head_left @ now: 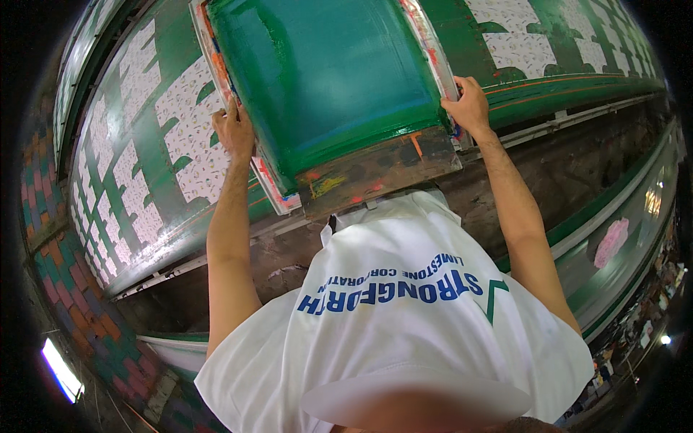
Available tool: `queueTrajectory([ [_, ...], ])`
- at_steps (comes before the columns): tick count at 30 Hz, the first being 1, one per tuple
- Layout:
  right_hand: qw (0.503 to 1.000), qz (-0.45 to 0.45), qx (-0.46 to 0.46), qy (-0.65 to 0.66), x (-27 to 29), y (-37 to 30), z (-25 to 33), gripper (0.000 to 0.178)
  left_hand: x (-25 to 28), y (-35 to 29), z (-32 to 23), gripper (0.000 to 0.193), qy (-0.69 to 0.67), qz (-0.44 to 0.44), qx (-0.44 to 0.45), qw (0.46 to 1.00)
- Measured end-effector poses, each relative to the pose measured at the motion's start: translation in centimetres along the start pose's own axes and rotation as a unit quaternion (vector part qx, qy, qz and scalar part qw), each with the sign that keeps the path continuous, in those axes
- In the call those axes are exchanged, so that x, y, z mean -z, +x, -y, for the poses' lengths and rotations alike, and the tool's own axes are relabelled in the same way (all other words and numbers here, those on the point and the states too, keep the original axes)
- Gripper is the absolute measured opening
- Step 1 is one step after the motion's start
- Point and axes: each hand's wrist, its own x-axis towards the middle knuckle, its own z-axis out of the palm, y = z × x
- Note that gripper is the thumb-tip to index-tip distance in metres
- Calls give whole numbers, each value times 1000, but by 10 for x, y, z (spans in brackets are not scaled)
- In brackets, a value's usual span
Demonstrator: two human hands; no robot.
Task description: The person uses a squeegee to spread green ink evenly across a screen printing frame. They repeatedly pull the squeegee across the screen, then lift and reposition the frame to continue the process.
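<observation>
A screen-printing frame (432, 49) lies in front of me on a long green table (177, 209), its pale side rails smeared with orange and red paint. The mesh (346, 65) inside it is coated green to teal, darker along the edges. My left hand (234, 131) is closed round the left rail, fingers partly hidden by the rail. On the opposite side, my right hand (469, 107) grips the right rail with the thumb on the near side. A paint-stained brown board (382, 172) spans the frame's near end, close to my white shirt.
White fabric pieces (195, 130) with small prints lie in rows on the table on both sides of the frame. A rail (563, 119) runs along the table's near edge. Behind me to the right, another table (577, 296) carries a pink cloth (611, 243). Coloured bricks (79, 289) cover the floor at left.
</observation>
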Motion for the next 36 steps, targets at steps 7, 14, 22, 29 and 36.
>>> queueTrajectory([
  [7, 1000, -6, 17, 18, 20, 13, -56, 57, -12, -2, -60, 44, 7, 27, 27, 999],
  [14, 999, 17, 19, 29, 22, 19, -69, 55, -18, -9, -69, 45, 41, 22, 33, 998],
  [22, 997, 53, 16, 48, 21, 17, -67, 60, -27, -15, -74, 42, 37, 53, 59, 996],
  [29, 968, 59, 244, 12, 41, -27, -10, 54, -29, -18, -79, 42, 38, 46, 57, 997],
  [36, 825, 325, 457, -75, 18, -93, 57, 65, -33, -20, -78, 41, 24, 13, 55, 998],
])
